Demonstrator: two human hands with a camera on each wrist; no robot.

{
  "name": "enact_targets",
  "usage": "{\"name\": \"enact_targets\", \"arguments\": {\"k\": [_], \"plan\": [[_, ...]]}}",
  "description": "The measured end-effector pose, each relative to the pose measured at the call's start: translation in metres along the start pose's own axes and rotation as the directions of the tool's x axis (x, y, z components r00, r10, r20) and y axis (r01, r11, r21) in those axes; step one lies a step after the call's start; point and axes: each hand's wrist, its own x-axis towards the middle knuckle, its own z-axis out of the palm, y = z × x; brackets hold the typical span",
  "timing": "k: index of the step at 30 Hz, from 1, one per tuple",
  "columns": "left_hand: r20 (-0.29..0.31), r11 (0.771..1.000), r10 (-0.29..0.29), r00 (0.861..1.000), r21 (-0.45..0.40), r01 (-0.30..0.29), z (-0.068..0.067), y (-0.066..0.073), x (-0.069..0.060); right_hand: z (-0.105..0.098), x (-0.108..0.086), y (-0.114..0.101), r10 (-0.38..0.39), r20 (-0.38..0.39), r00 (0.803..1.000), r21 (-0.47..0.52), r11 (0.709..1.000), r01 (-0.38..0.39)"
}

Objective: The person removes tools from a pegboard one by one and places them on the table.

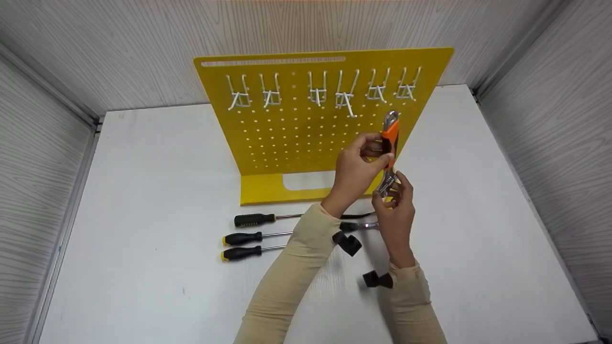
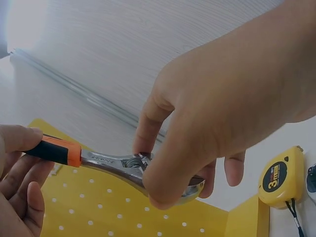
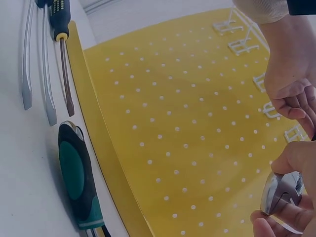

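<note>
An adjustable wrench point(image 1: 391, 131) with an orange and black handle is held up in front of the lower right of a yellow pegboard point(image 1: 296, 129). My left hand point(image 1: 356, 169) grips the wrench's handle, thumb along its near side. My right hand point(image 1: 398, 215) holds the chrome adjustable head between thumb and fingers. In the left wrist view, the knurled screw on the head shows beside the right hand's fingers. Part of the head is covered by those fingers. The right wrist view shows a piece of the chrome head in the right hand.
White hooks point(image 1: 344, 99) line the pegboard's upper part. Three screwdrivers point(image 1: 254, 220) lie in front of its base, partly behind the left sleeve. A green and black handled tool point(image 3: 74, 168) lies near the base. The left wrist view includes a yellow tape measure point(image 2: 284, 177).
</note>
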Motion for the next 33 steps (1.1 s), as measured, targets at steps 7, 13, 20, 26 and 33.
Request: {"name": "enact_targets", "arguments": {"k": [7, 13, 20, 26, 33], "plan": [[-0.041, 1.000, -0.007, 0.999, -0.027, 0.006, -0.002, -0.001, -0.008, 0.000, 0.000, -0.002, -0.006, -0.019, 1.000, -0.023, 1.000, 0.005], [-0.101, 0.994, -0.016, 0.995, -0.107, 0.006, -0.007, -0.007, -0.013, 0.001, 0.002, -0.004, -0.025, -0.026, 0.999, -0.062, 0.998, 0.023], [-0.127, 0.989, -0.045, 0.991, -0.146, 0.027, -0.013, -0.012, -0.020, -0.002, 0.004, -0.005, -0.098, -0.011, 0.995, -0.128, 0.987, 0.096], [-0.100, 0.990, -0.059, 0.993, -0.132, 0.045, -0.026, -0.015, -0.026, -0.007, 0.006, -0.004, -0.087, 0.042, 0.995, -0.167, 0.982, 0.093], [-0.039, 0.994, -0.080, 0.996, -0.075, 0.077, -0.049, -0.018, -0.033, -0.014, 0.011, -0.007, -0.094, 0.145, 0.985, -0.230, 0.965, 0.126]]}}
